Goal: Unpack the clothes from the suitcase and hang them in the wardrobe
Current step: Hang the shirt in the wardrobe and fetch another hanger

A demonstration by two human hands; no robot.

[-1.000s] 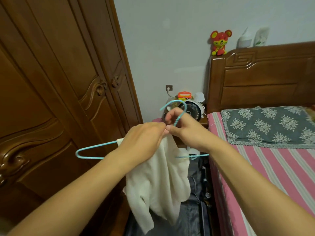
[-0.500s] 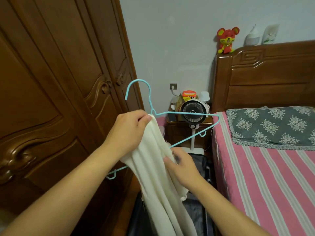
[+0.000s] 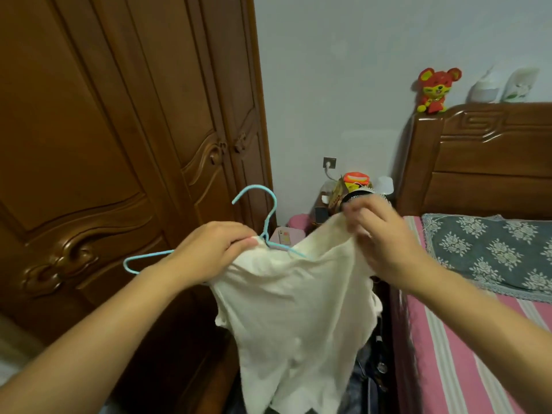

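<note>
Cream garment point(image 3: 298, 309) hangs in mid-air at centre frame, draped over a light-blue wire hanger point(image 3: 263, 222), in front of the wardrobe and above the dark open suitcase point(image 3: 370, 380) on the floor.

Left side: brown wooden wardrobe point(image 3: 104, 130), doors closed, carved scroll relief on the panels, small knobs at mid-height. Hanger's left shoulder loop projects past the wrist, in front of the door.

Left hand point(image 3: 209, 249): fingers curled, thumb pinching cloth and hanger together at the base of the hook. Hook points up and to the left.

Centre: pale plain wall point(image 3: 343, 70) with one socket point(image 3: 329, 162), a white plug and cord in it. Below it a bedside stand point(image 3: 321, 212) crowded with small items, including an orange-and-yellow packet point(image 3: 352, 182); print on it too blurred to read. A pink object point(image 3: 283, 236) sits low behind the hanger.

Right hand point(image 3: 385, 243): motion-blurred, fingers bent, gripping the garment's upper right edge and holding it raised.

Right side: carved wooden headboard point(image 3: 484, 162). On its top ledge a red-and-yellow plush mouse point(image 3: 434, 89) and two whitish containers point(image 3: 501, 86); no legible labels. Bed point(image 3: 448, 354) carries a pink-and-white striped sheet; grey floral pillow point(image 3: 493, 255) lies against the headboard.

No readable writing anywhere in view.
</note>
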